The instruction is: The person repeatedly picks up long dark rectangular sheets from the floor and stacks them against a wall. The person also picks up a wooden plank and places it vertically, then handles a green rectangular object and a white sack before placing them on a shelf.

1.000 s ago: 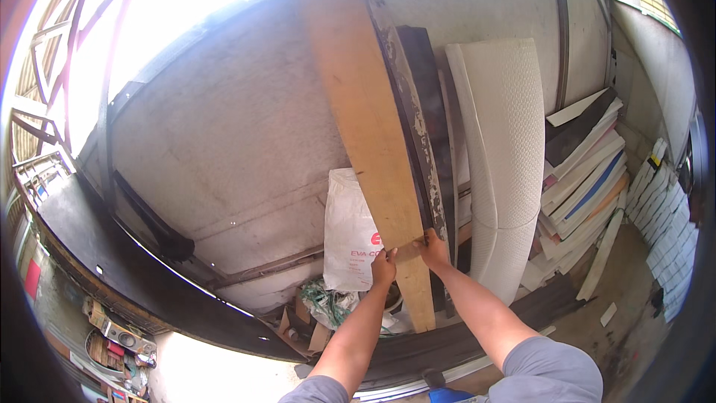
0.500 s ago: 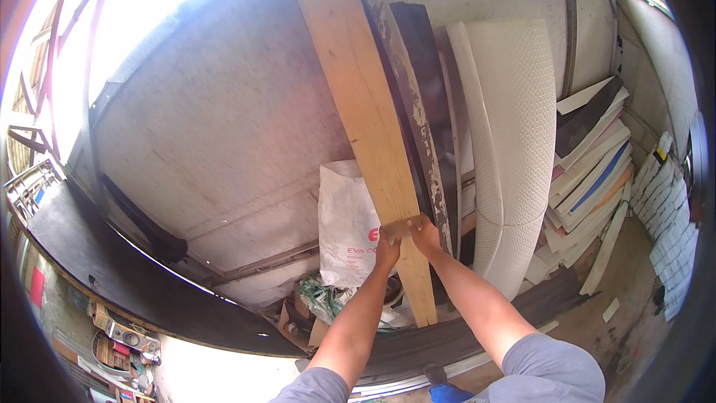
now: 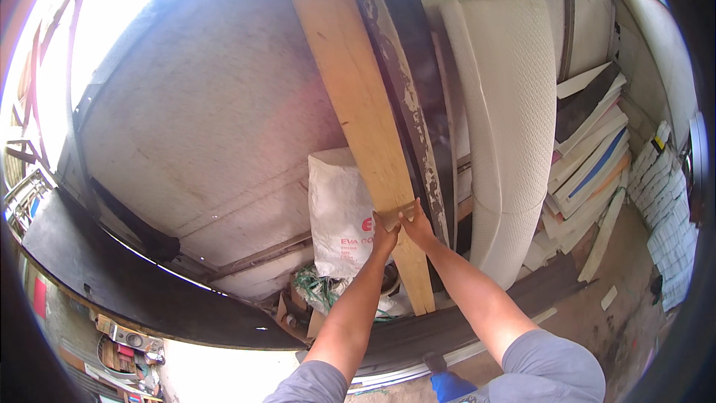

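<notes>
A long, pale wooden plank (image 3: 350, 97) leans upright against the wall, its lower end near the floor. Across its face, low down, lies a small brown flat piece (image 3: 396, 216) that looks like sandpaper. My left hand (image 3: 385, 233) grips its left end, thumb up, at the plank's left edge. At the right edge my right hand (image 3: 417, 225) is closed on its other end, thumb toward the middle. The side of the piece against the wood is hidden. Behind the plank, to the left, stands a white woven sack (image 3: 334, 209) with red print.
A beam with peeling paint (image 3: 399, 67) and a white quilted mattress (image 3: 511, 127) lean to the right of the plank. Stacked foam sheets (image 3: 589, 157) fill the right corner. A black tabletop (image 3: 164, 287) runs along the left. Green tangled string (image 3: 317, 287) lies below the sack.
The whole view has shifted slightly, so the plank and sack appear a little higher and further left. Both hands keep their grip at about the same height on the plank.
</notes>
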The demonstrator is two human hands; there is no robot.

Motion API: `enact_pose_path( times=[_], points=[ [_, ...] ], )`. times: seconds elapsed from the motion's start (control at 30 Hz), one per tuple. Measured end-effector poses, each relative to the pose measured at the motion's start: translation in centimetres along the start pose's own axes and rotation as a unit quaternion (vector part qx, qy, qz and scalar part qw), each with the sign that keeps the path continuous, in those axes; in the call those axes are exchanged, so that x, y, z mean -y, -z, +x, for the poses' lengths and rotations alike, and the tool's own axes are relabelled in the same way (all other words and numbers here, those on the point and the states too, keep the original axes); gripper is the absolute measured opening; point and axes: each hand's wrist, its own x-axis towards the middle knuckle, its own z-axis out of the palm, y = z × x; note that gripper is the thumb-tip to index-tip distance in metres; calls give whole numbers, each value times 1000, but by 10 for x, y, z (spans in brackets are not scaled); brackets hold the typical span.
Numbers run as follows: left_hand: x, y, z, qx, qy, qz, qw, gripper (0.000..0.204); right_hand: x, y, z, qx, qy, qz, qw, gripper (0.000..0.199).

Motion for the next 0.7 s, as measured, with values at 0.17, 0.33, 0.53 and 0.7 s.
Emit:
enact_pose_path(
  times=[0.17,0.33,0.53,0.7],
  points=[
    [5,-12,-28,-19,46,50,998,103,-2,10,-33,-3,0,-48,999,91],
    [13,-51,-80,28,109,70,991,78,-21,35,-87,-8,-32,-24,999,83],
    [38,-79,-151,247,163,-35,955,54,-53,53,-176,-83,-82,-4,993,71],
    [5,-100,-250,326,257,-13,909,34,-66,78,-287,-173,-216,83,957,70]
  ],
)
